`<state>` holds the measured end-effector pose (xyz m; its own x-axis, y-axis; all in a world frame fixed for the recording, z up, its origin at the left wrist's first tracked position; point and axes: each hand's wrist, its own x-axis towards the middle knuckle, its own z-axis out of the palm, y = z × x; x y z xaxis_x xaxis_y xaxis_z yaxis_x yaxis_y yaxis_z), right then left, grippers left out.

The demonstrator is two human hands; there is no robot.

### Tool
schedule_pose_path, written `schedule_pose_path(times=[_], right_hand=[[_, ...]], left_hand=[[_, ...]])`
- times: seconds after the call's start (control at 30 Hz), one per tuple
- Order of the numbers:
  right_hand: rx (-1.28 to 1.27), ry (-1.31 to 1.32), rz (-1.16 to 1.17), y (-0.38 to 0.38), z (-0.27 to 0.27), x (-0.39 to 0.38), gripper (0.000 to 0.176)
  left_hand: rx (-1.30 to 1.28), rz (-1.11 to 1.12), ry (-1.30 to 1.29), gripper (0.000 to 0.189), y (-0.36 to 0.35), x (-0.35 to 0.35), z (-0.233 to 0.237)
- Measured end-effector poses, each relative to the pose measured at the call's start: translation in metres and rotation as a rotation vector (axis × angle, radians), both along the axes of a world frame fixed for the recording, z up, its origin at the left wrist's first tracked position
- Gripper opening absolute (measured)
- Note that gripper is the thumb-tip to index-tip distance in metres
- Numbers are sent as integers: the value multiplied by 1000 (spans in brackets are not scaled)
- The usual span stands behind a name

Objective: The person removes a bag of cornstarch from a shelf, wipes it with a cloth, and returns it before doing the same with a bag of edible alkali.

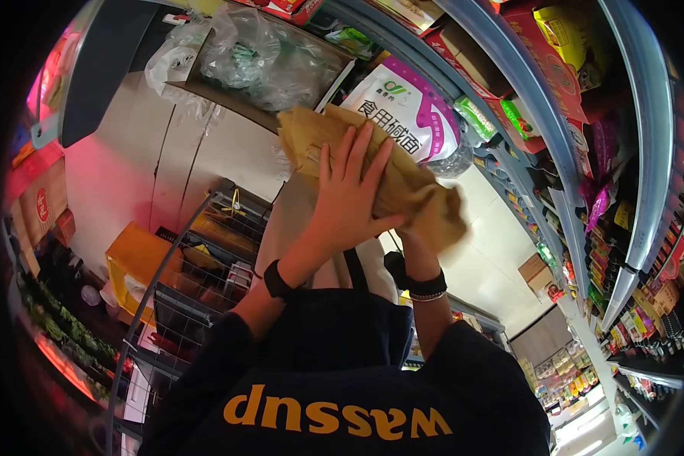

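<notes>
Left hand (343, 199) flat on brown sheet (422, 196), likely paper; right hand (416, 237) beneath.

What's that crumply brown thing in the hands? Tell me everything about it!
The crumply brown thing is plain yellowish-brown and looks like cloth, or maybe thick paper. It's wrinkled, with layered folds at one end and a blurry, bunched-up other end. The left hand lies on it, fingers spread; the right hand is mostly hidden beneath. It partly covers a white-and-purple bag from view.
</notes>
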<state>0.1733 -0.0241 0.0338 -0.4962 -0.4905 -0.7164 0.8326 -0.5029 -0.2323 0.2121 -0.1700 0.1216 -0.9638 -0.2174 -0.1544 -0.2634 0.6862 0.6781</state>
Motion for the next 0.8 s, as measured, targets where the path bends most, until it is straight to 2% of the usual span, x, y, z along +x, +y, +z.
schedule_pose_path(times=[0.03, 0.07, 0.1, 0.17, 0.23, 0.37, 0.43, 0.47, 0.53, 0.57, 0.63, 0.67, 0.73, 0.8], right_hand=[[200, 383, 214, 14, -14, 10, 45], [400, 769, 425, -3, 12, 5, 43], [398, 767, 425, -16, 33, -3, 43], [463, 883, 603, -33, 63, -13, 38], [471, 820, 610, -31, 67, -18, 36], [515, 739, 675, -21, 71, -24, 34], [494, 723, 669, -20, 71, -23, 35], [496, 722, 668, -18, 70, -22, 35], [463, 592, 709, -13, 72, -21, 37], [463, 591, 708, -11, 74, -20, 37], [413, 424, 637, -9, 81, -18, 37], [413, 425, 634, -7, 82, -17, 37], [445, 502, 636, 3, 85, -14, 36], [470, 449, 611, 12, 93, -14, 35]], left_hand=[[30, 32, 69, 86, 1, 0, -7], [28, 33, 68, 86, 1, -3, -11], [13, 95, 97, 84, 1, -7, -16], [-4, 167, 119, 81, -3, -13, -22], [164, 149, 208, 79, -9, -21, -29], [340, 94, 207, 76, -14, -26, -44], [712, 108, 154, 74, -18, -25, -53], [714, 107, 153, 74, -16, -26, -58], [1189, 282, 11, 69, -13, -29, -64], [1189, 281, 9, 69, -12, -31, -66], [1228, 328, -85, 72, -13, -38, -65], [1227, 326, -85, 72, -15, -41, -63], [1413, 368, -323, 72, -17, -46, -56], [1374, 314, -291, 70, -14, -45, -59]])
